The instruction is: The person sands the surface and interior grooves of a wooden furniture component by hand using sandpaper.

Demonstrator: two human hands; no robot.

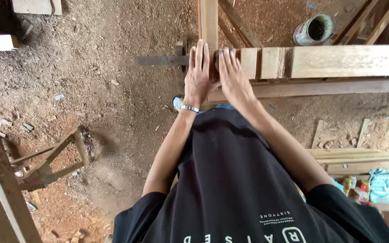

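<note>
My left hand [197, 74] and my right hand [232, 74] lie flat, side by side, on the left end of a row of short wooden pieces [266, 63] set edge to edge. Fingers are stretched out and pressed on the wood, holding nothing. A dark metal bar clamp [160, 60] sticks out to the left of the row, right beside my left fingers. A long plank [350, 60] continues the row to the right. An upright board [209, 20] rises just beyond my fingertips. A bracelet sits on my left wrist.
The ground is sawdust-covered dirt with wood scraps. A tin can [314, 30] stands at the back right. A small wooden trestle [50, 162] is at the left. Stacked planks [356, 159] and packets [383, 186] lie at the right. A long rail [329, 87] runs under the row.
</note>
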